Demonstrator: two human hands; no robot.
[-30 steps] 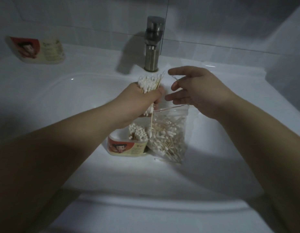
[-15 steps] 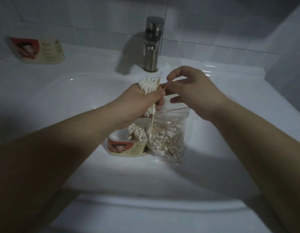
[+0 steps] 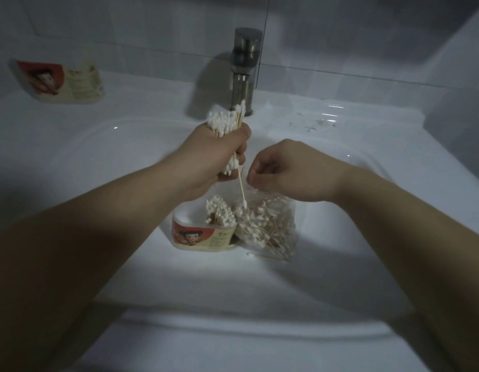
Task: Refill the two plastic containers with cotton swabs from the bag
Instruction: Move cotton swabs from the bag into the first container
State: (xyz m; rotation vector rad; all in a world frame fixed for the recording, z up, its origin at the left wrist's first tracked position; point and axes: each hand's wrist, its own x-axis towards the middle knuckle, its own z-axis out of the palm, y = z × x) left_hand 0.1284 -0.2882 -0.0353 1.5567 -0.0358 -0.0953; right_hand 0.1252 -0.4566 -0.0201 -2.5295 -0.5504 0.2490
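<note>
**Bundle held above the open container, one swab hanging loose**

The open container [image 3: 203, 234] is seen standing in the sink [image 3: 179, 304], partly filled, its swabs upright at the right end. The bag [image 3: 270, 226] lies touching the container's right side, with many swabs left in it. Just above and behind the container, the bundle of swabs [image 3: 225, 122] is clamped in the fist of the left hand [image 3: 219, 157], and one stray swab [image 3: 241, 189] hangs out of the fist towards the bag. To the right of the container, over the bag's mouth, the right hand [image 3: 284, 170] is held with fingers curled – whether anything is pinched cannot be told. Behind the container stands the faucet [image 3: 243, 71]. Far to its left and back, what seems to be the second container [image 3: 64, 81] is set on the sink's ledge.

The step in hand is judged to be the squaring of the bundle before loading. Next, the stray swab would need to be tucked in or pulled free, and the bundle lowered upright into the container's empty left part.
</note>
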